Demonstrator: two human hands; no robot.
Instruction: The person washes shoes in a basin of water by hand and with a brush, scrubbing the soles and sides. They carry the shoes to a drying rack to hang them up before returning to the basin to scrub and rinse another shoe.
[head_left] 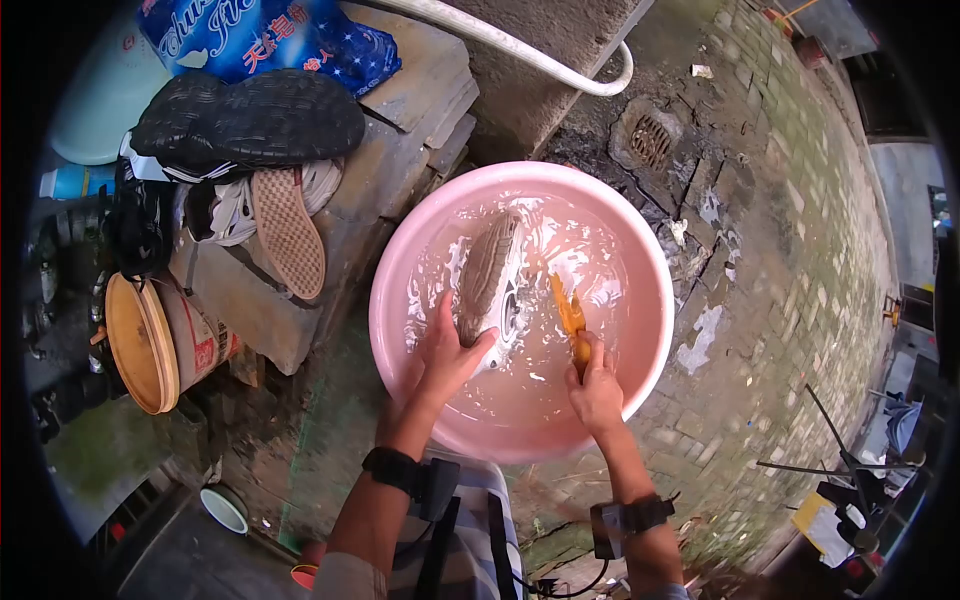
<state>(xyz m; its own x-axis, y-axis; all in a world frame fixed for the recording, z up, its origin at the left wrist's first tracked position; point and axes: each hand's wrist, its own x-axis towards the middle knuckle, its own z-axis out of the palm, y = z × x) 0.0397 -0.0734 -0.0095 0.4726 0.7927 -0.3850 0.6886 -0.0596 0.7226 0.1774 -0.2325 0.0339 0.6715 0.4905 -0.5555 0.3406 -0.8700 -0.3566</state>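
A pink basin (pixel 655 330) holds cloudy water. Inside it, a white and grey shoe (pixel 490 275) lies tipped on its side, its sole facing left, partly in the water. My left hand (pixel 455 355) grips the shoe's lower end, thumb on one side and fingers on the sole. To the right, my right hand (pixel 597 390) is closed around the handle of an orange-yellow brush (pixel 570 315), which points up and left over the water, apart from the shoe. The brush's bristles cannot be made out.
On stone slabs at left lie a black-soled shoe (pixel 250 118), a tan insole (pixel 288 225) and a blue detergent bag (pixel 270 40). Below is a bucket with a yellowish lid (pixel 140 345). A white pipe (pixel 510 45) and a drain grate (pixel 650 138) lie beyond the basin. A black tripod (pixel 850 460) stands right.
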